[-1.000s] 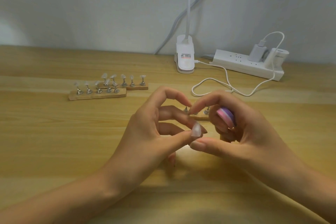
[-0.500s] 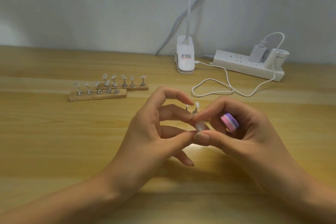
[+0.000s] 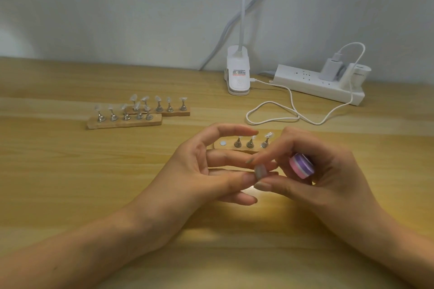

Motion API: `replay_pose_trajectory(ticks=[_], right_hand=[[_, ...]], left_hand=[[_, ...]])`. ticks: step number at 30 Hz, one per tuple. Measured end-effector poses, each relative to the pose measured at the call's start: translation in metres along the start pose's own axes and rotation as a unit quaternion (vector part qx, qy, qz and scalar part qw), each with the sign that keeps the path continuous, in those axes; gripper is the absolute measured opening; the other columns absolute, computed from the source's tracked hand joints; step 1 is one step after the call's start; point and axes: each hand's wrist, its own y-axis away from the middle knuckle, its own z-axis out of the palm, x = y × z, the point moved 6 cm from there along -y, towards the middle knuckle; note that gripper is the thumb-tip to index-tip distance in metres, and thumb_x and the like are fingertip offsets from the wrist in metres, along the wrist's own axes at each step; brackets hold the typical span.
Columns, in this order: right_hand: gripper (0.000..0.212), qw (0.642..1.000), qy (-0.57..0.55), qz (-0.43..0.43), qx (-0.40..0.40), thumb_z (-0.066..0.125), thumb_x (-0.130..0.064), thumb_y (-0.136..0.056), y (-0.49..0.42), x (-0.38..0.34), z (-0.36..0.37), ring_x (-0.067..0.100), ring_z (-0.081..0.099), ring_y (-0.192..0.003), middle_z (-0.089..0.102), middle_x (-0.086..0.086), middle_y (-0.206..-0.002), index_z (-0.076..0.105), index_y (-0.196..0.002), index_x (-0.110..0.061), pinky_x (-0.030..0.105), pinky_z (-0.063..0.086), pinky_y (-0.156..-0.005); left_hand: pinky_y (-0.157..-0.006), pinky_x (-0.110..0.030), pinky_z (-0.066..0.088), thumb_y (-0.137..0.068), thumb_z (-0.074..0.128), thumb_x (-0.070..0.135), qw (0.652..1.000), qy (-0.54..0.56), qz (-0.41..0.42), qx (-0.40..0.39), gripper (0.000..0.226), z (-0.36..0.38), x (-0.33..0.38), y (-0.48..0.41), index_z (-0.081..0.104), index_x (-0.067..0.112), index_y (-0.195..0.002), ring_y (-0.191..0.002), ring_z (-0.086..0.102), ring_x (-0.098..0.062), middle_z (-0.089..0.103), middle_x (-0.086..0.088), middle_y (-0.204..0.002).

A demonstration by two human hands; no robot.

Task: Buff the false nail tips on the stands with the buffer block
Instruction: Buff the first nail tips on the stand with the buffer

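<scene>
Wooden stand [image 3: 217, 147] holds three tipped pegs [image 3: 250, 143]; left hand [image 3: 195, 171] fingers [image 3: 225, 156] pinch nail tip [image 3: 260, 171]; right hand [image 3: 328, 178] fingers grip buffer block [image 3: 301, 165].

Near centre, the left hand [image 3: 199, 171] and right hand [image 3: 328, 178] pinch one false nail tip [image 3: 260, 171] between their fingertips, the right hand also gripping the pink-and-purple buffer block [image 3: 301, 165], with a wooden stand [image 3: 229, 148] just beyond them
</scene>
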Motion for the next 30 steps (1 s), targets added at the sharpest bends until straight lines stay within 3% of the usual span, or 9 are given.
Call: replay_pose_trajectory(ticks=[4, 9, 13, 16, 19, 23, 26, 30], right_hand=[[0.018, 1.0, -0.001, 0.005, -0.03, 0.077, -0.029, -0.078, 0.002, 0.004, 0.003, 0.005, 0.054, -0.071, 0.061, -0.018, -0.079, 0.072, -0.09, -0.018, 0.013, 0.042, -0.07], [0.02, 0.994, -0.025, 0.086, -0.07, 0.078, -0.038, -0.075, 0.008, 0.02, 0.008, 0.013, 0.061, -0.078, 0.064, -0.004, -0.079, 0.073, -0.09, -0.027, 0.017, 0.046, -0.072], [0.022, 0.992, -0.009, 0.105, -0.076, 0.079, -0.041, -0.072, 0.01, 0.025, 0.011, 0.012, 0.062, -0.078, 0.066, -0.008, -0.08, 0.074, -0.088, -0.027, 0.017, 0.045, -0.072], [0.019, 0.992, 0.024, 0.099, -0.081, 0.084, -0.033, -0.073, 0.009, 0.023, 0.011, 0.006, 0.061, -0.074, 0.065, -0.015, -0.077, 0.074, -0.085, -0.023, 0.011, 0.041, -0.069], [0.016, 0.991, 0.024, 0.1, -0.086, 0.086, -0.017, -0.076, 0.008, 0.021, 0.01, -0.001, 0.06, -0.07, 0.067, -0.017, -0.076, 0.074, -0.084, -0.021, 0.008, 0.04, -0.067], [0.013, 0.992, 0.028, 0.087, -0.092, 0.084, -0.015, -0.077, 0.008, 0.019, 0.012, -0.006, 0.058, -0.067, 0.064, -0.026, -0.073, 0.075, -0.085, -0.017, 0.004, 0.038, -0.065], [0.013, 0.993, 0.03, 0.087, -0.079, 0.085, -0.019, -0.075, 0.008, 0.02, 0.012, -0.003, 0.061, -0.073, 0.065, -0.025, -0.075, 0.075, -0.083, -0.016, 0.007, 0.04, -0.068], [0.018, 0.992, 0.033, 0.101, -0.064, 0.083, -0.03, -0.072, 0.008, 0.024, 0.01, 0.018, 0.065, -0.092, 0.069, -0.008, -0.088, 0.077, -0.085, -0.018, 0.028, 0.048, -0.085]], left_hand=[[-0.054, -0.025, 0.057, -0.073, 0.078, 0.003, 0.999, -0.03, -0.011, 0.012, 0.049, 0.0, -0.002, 0.002, 0.067, 0.029, -0.113, -0.075, 0.075, -0.02, 0.077, -0.013, -0.093], [-0.05, -0.027, 0.057, -0.074, 0.08, -0.003, 0.995, -0.088, -0.043, 0.011, 0.055, -0.005, -0.008, 0.003, 0.064, 0.029, -0.115, -0.069, 0.074, -0.02, 0.075, -0.013, -0.087], [-0.049, -0.029, 0.057, -0.081, 0.075, -0.008, 0.99, -0.127, -0.066, -0.014, 0.061, -0.004, -0.011, 0.001, 0.057, 0.034, -0.122, -0.072, 0.075, -0.02, 0.074, -0.006, -0.085], [-0.048, -0.028, 0.057, -0.081, 0.076, -0.006, 0.984, -0.146, -0.091, -0.038, 0.062, -0.003, -0.013, -0.002, 0.054, 0.034, -0.124, -0.079, 0.076, -0.021, 0.074, -0.002, -0.084], [-0.046, -0.026, 0.056, -0.081, 0.077, -0.004, 0.978, -0.167, -0.111, -0.051, 0.061, -0.004, -0.012, -0.003, 0.055, 0.035, -0.123, -0.086, 0.076, -0.024, 0.074, -0.001, -0.096], [-0.047, -0.023, 0.052, -0.078, 0.083, 0.007, 0.946, -0.318, -0.048, -0.042, 0.064, -0.004, 0.002, -0.002, 0.052, 0.042, -0.122, -0.073, 0.074, -0.012, 0.073, 0.011, -0.1], [-0.069, -0.039, 0.056, -0.069, 0.086, 0.031, 0.87, -0.492, 0.011, -0.022, 0.073, 0.0, 0.01, -0.005, 0.044, 0.049, -0.126, -0.07, 0.059, -0.009, 0.069, 0.028, -0.092], [-0.071, -0.045, 0.055, -0.063, 0.075, 0.046, 0.887, -0.461, 0.018, 0.01, 0.068, 0.004, 0.01, -0.007, 0.045, 0.047, -0.124, -0.066, 0.052, -0.011, 0.07, 0.027, -0.083]])
